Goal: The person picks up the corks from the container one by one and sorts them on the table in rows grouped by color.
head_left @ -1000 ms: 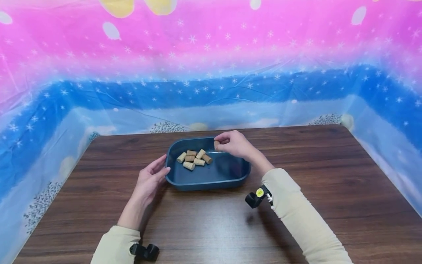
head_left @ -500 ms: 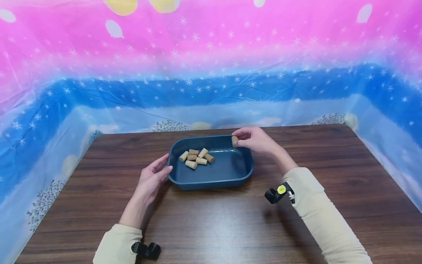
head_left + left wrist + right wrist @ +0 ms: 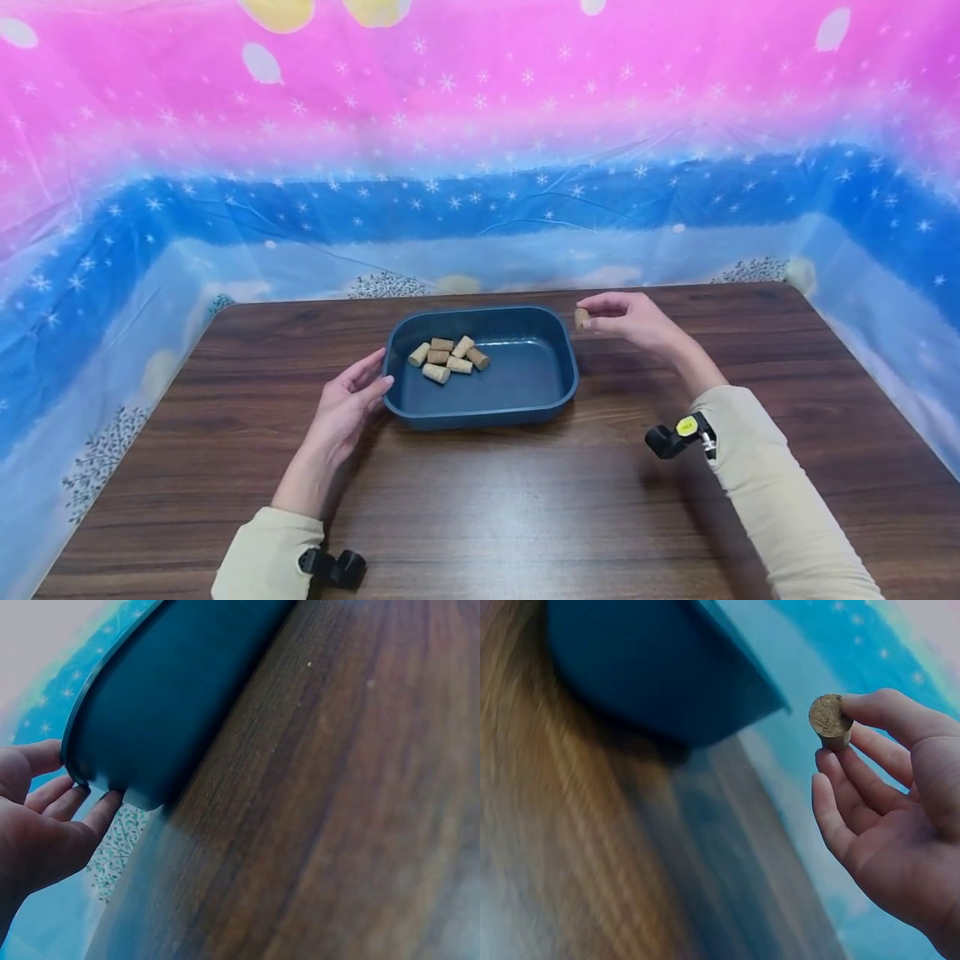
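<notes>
A dark blue plastic tub [image 3: 525, 408] with rounded corners stands on the table, several wine corks [image 3: 448, 360] lying in its left half. My left hand [image 3: 345, 412] holds the tub's left end, its thumb at the rim and its other fingers against the outer wall. That outer wall fills the top of the left wrist view beside the fingers [image 3: 101, 814]. Just beyond the tub's right end, my right hand [image 3: 637, 321] pinches one cork [image 3: 581, 318] above the table. In the right wrist view, the held cork [image 3: 830, 716] shows its round speckled end.
The dark wood table [image 3: 480, 508] extends to both sides and in front of the tub. A pink and blue snowflake-printed cloth [image 3: 480, 192] hangs behind and along the sides. Each wrist carries a small black camera mount [image 3: 678, 437].
My right hand has carried the cork rightward from over the tub to outside its right end. My left hand stays on the tub's left end; the other corks lie as before.
</notes>
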{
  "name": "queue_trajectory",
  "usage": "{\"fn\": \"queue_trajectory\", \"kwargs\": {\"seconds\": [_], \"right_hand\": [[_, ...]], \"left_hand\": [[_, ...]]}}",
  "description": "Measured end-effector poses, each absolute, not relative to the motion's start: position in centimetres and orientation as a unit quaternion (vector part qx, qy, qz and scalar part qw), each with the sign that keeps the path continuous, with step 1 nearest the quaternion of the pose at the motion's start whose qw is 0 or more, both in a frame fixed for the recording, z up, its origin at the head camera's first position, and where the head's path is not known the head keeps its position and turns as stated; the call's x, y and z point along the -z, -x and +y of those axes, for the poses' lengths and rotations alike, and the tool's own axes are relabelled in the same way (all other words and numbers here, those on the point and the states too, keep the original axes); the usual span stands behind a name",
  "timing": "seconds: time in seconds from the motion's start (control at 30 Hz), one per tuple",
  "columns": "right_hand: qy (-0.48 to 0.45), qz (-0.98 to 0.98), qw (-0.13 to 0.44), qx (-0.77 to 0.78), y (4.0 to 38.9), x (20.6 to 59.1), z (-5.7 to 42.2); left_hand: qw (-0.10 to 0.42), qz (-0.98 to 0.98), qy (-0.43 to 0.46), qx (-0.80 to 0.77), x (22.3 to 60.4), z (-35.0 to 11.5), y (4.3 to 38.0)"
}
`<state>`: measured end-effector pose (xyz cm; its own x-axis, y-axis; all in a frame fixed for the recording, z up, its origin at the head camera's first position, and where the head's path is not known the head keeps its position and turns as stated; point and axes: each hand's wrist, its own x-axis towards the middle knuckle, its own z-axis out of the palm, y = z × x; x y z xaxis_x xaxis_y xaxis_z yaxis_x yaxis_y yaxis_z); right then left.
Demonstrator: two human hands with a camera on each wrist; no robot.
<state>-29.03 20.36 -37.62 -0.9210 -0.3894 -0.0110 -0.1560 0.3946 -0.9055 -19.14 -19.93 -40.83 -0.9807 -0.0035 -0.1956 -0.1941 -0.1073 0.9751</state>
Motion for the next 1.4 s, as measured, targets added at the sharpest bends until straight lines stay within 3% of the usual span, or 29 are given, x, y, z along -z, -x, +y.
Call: {"fn": "queue_trajectory", "kwargs": {"seconds": [0.27, 0.57, 1.4], "right_hand": [[0.110, 0.826, 0.135, 0.536, 29.2, 40.7, 22.3], [0.104, 0.847, 0.126, 0.506, 29.4, 43.5, 23.2], [0.129, 0.865, 0.124, 0.469, 29.1, 44.0, 23.2]], "left_hand": [[0.065, 0.666, 0.074, -0.739, 40.9, -20.0, 19.2], [0.067, 0.665, 0.072, -0.740, 41.0, -20.0, 19.2], [0.076, 0.666, 0.084, -0.737, 41.1, -20.1, 19.3]]}}
